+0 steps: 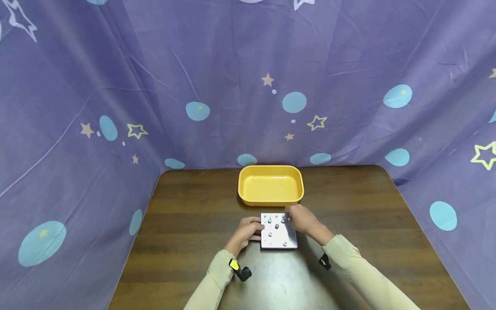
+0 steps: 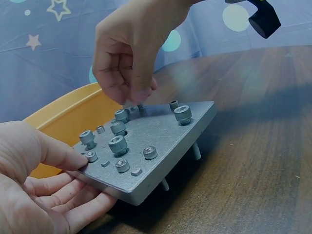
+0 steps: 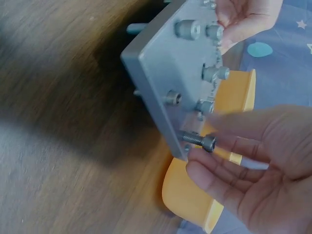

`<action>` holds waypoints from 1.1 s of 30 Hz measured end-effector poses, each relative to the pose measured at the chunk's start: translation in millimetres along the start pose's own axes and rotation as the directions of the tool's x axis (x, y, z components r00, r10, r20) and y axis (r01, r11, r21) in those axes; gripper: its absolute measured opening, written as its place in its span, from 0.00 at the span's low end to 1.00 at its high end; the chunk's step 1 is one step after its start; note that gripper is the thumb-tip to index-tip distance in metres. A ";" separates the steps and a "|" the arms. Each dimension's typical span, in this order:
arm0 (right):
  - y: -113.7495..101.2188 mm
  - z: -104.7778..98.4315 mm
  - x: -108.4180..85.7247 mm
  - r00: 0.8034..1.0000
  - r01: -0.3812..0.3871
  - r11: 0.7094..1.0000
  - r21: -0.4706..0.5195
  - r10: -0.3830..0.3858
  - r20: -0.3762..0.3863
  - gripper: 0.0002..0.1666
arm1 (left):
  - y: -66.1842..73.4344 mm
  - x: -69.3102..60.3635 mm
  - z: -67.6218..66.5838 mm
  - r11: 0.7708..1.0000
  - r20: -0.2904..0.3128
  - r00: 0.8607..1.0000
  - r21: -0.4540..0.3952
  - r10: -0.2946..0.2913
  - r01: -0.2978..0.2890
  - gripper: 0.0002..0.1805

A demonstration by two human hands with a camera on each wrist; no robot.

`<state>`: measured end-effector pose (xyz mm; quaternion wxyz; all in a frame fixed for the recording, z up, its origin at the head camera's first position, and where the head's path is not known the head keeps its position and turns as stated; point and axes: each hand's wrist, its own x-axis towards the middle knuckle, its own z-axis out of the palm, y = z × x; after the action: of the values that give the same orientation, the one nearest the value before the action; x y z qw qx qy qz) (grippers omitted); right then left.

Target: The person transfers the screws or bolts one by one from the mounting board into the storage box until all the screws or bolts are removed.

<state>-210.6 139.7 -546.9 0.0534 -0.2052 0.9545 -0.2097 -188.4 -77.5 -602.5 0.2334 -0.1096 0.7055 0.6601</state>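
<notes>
A square grey metal plate [image 1: 278, 237] sits in the middle of the table, tilted and raised in the left wrist view. My left hand [image 1: 246, 230] grips its left edge, thumb on top and fingers beneath. Several socket-head screws [image 2: 117, 145] of different sizes stand in the plate, and shafts [image 2: 196, 151] stick out below. At the far right corner my right hand [image 1: 304, 219] has thumb and fingertips around one socket-head screw [image 3: 208, 143]. That screw stands high, with much of its thread showing above the plate. In the head view the hand covers it.
A yellow tray [image 1: 271, 203] stands just behind the plate. The brown wooden table [image 1: 186, 241] reaches back to a purple patterned curtain [image 1: 232, 107] that hangs behind and at both sides. Both wrists carry small black devices [image 1: 244, 274].
</notes>
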 end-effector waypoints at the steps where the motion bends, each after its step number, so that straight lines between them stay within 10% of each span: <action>1: 0.4 0.0 0.5 1.000 -0.012 1.000 -0.003 0.012 0.001 0.12 | -0.1 0.1 0.1 1.000 -0.002 1.000 0.001 0.001 -0.001 0.25; 33: -5.7 4.6 -3.8 0.988 -0.126 0.989 -0.076 0.117 -0.104 0.15 | -2.8 -3.1 -0.1 0.996 0.012 0.998 -0.056 0.068 -0.067 0.24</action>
<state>-204.2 134.8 -548.6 0.0102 -0.1379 0.9745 -0.1767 -184.4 -78.3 -603.5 0.2127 -0.0876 0.6887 0.6876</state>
